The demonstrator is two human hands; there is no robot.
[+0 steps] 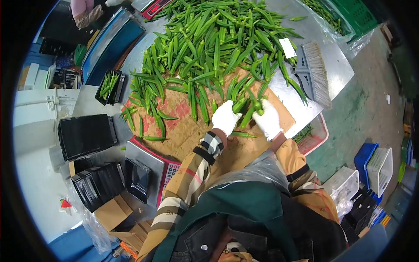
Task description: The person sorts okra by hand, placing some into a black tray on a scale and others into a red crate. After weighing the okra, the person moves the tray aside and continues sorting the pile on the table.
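Note:
A big heap of green okra pods covers a metal table and spills onto a brown cardboard sheet. Both my hands wear white gloves and work at the near edge of the heap. My left hand is closed around a few okra pods. My right hand grips another pod by its end. An empty black tray sits on a red-edged scale at my lower left.
Stacks of black trays stand at the left, one tray filled with okra farther back. A brush lies on the table's right side. A green crate sits top right, blue and white crates on the floor, another person top left.

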